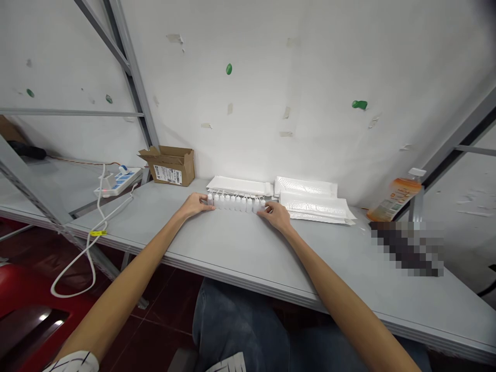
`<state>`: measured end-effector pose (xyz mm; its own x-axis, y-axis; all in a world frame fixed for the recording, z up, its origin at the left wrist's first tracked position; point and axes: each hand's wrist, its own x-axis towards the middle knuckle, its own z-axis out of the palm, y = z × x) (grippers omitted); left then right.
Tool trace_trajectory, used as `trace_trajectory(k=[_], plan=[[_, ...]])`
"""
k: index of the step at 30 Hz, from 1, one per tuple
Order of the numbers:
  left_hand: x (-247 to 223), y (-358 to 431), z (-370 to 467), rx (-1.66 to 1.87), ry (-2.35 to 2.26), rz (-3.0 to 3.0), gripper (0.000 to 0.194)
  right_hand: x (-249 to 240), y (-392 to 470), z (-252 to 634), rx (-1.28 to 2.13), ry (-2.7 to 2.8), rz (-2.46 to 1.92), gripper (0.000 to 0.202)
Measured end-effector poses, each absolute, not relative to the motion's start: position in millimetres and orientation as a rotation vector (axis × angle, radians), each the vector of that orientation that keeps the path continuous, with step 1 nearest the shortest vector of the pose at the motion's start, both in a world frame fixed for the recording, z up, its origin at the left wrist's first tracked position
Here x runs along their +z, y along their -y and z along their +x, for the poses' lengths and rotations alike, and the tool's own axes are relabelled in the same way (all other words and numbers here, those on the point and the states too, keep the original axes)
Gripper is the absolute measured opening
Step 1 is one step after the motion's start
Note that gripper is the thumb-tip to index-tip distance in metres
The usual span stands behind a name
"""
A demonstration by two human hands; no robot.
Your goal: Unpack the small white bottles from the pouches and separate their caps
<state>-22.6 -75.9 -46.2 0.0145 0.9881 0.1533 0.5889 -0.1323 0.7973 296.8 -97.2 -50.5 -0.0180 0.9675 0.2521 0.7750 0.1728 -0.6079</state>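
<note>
clasping a bottle row [237, 203] — left hand [195, 204], right hand [276, 215]

Looks like a workshop or storeroom bench here: a grey shelf [240, 243] running beneath the labelled cardboard box [186, 169], a metal upright [134, 77] rising just behind it! White padded mailers [318, 204] lie to the box's right, a power strip [126, 179] to its left, and above it, a wall [256, 88] dotted with tape scraps [175, 39].

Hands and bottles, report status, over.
Left hand at row's left end; right hand at right end. Small white bottles upright, side by side. White padded mailers close behind.
</note>
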Motion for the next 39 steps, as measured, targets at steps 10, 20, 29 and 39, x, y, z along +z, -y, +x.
trace_trajectory(k=[10,20,29,39], plan=[[-39.3,85.1,-20.8,1.007,-1.517,1.725,0.069,-50.9,98.8,295.2,0.387,1.873,-1.649,0.025],[-29.7,99.0,-8.3,1.574,-1.763,1.892,0.061,-51.4,102.6,308.8,0.542,1.842,-1.498,0.033],[-12.6,125.3,102.3,1.640,-1.294,2.420,0.036,-30.4,113.6,396.5,-0.097,1.745,-1.440,0.028],[-42.7,120.3,235.6,1.013,-0.737,3.087,0.035,-61.3,103.5,506.4,-0.484,1.921,-1.698,0.048]])
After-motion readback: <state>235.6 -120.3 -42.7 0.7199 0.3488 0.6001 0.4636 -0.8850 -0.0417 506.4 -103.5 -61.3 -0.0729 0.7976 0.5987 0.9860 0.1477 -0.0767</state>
